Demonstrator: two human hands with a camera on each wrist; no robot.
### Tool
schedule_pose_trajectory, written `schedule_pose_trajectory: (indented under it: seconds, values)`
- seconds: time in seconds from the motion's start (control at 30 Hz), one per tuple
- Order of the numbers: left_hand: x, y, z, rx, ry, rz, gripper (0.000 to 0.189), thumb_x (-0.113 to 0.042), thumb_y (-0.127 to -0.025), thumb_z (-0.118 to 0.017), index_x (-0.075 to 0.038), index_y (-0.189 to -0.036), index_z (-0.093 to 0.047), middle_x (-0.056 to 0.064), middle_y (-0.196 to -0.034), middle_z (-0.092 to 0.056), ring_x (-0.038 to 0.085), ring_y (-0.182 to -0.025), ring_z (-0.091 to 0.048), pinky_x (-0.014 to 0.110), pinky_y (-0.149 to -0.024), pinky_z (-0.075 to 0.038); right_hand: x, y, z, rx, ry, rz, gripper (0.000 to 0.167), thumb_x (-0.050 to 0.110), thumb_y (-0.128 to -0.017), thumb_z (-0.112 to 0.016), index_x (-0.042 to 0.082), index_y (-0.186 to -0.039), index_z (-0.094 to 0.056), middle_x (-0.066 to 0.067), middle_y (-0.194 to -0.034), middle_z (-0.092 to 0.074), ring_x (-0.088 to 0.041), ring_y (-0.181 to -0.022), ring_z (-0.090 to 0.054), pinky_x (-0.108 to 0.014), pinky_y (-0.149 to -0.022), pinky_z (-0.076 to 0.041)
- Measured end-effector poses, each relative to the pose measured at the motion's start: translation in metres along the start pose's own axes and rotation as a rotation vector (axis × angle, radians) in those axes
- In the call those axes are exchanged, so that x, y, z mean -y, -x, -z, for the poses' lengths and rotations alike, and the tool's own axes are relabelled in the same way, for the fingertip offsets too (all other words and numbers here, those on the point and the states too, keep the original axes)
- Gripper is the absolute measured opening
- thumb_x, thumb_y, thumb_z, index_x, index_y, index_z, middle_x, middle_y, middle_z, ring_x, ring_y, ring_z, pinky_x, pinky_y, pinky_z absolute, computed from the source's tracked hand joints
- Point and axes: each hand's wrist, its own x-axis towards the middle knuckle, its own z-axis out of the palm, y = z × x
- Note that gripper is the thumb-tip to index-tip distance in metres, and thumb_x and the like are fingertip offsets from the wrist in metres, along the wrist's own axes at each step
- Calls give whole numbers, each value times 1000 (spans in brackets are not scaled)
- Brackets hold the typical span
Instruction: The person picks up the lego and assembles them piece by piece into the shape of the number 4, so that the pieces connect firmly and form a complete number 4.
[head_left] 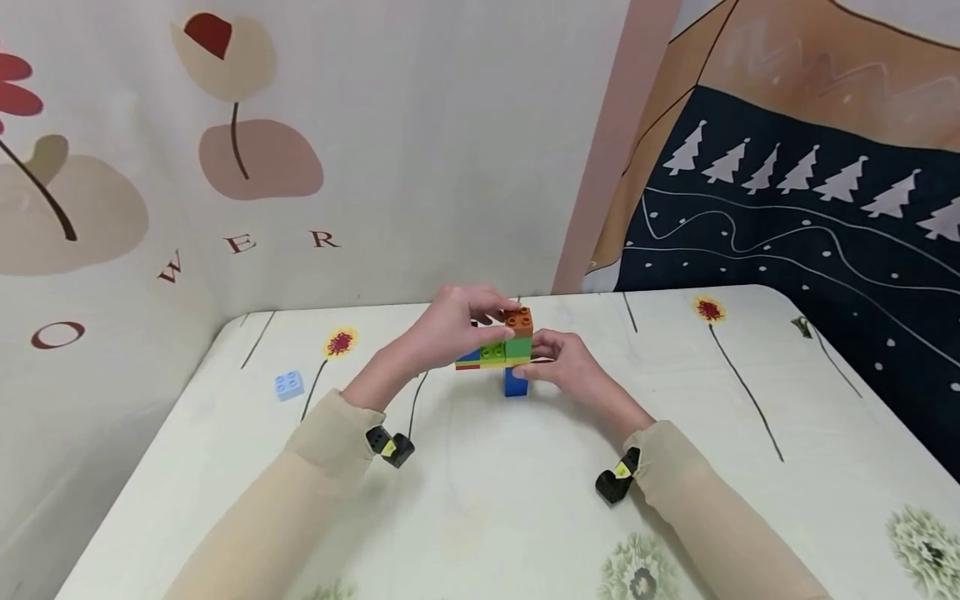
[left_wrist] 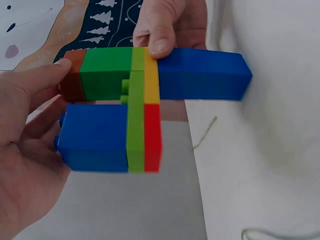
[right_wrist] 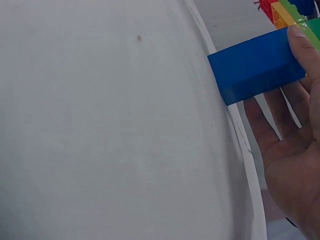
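A model of toy building bricks (head_left: 517, 348) stands upright over the table in the head view. Its top is a brown brick (left_wrist: 75, 75), above a green brick (left_wrist: 107, 72). Under these lie a lime layer (left_wrist: 135, 130) and a yellow brick (left_wrist: 151, 82) beside a red one (left_wrist: 152, 137). Blue bricks (left_wrist: 205, 75) form the lower column, and another blue block (left_wrist: 95, 137) sits on the lime layer's other end. My left hand (head_left: 453, 329) pinches the brown top brick. My right hand (head_left: 573, 367) grips the model near the yellow layer and the blue column.
A loose light-blue brick (head_left: 288, 385) lies on the table's left side. The white tablecloth (head_left: 480, 508) bears printed flowers. Behind the table hangs a patterned curtain (head_left: 420, 167), with a dark tree print (head_left: 787, 217) at the right.
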Motion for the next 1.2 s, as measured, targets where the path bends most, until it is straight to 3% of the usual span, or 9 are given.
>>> schedule_pose_trajectory:
  seconds: [0.13, 0.37, 0.57, 0.73, 1.03, 1.2]
  values:
    - [4, 15, 5, -66, 29, 27, 48, -12, -91, -80, -4, -137, -66, 10, -129, -69, 24, -111, -69, 36, -94, -57, 1, 1, 0, 1, -13, -11, 36, 8, -89, -81, 0, -120, -67, -13, -116, -74, -25, -110, -70, -31, -86, -58]
    - [16, 50, 24, -208, 105, 161, 48, -12, -90, -81, -9, -135, -67, 9, -126, -70, 22, -109, -69, 33, -93, -57, -1, 2, -1, -10, -43, -25, 32, 4, -87, -81, 0, -116, -67, -14, -114, -74, -23, -106, -70, -28, -83, -58]
    - [32, 80, 41, -272, 136, 188, 45, -8, -89, -81, -6, -133, -68, 9, -125, -69, 21, -111, -68, 26, -93, -55, -1, 2, -1, -10, -50, -21, 33, 5, -87, -81, 0, -116, -67, -14, -114, -74, -23, -106, -70, -28, -82, -58]
    - [46, 109, 58, -303, 80, 245, 44, -11, -90, -81, -7, -132, -68, 9, -126, -68, 14, -107, -67, 21, -91, -54, -2, 1, -3, -5, -49, -26, 35, 7, -87, -82, 0, -118, -67, -13, -115, -74, -23, -107, -70, -28, -84, -57]
    - [74, 157, 91, -396, -31, 333, 48, -12, -92, -79, -2, -137, -64, 20, -125, -66, -6, -98, -65, 9, -83, -51, -1, 3, -1, -11, -42, -31, 35, 9, -88, -82, 0, -118, -66, -13, -116, -73, -23, -108, -69, -29, -86, -57]
    - [91, 182, 105, -426, -99, 407, 49, -18, -95, -77, 1, -138, -62, 22, -128, -64, -9, -98, -61, 5, -83, -48, 0, 2, -3, -8, -37, -27, 34, 9, -88, -82, 1, -118, -66, -13, -117, -73, -23, -108, -69, -29, -85, -57]
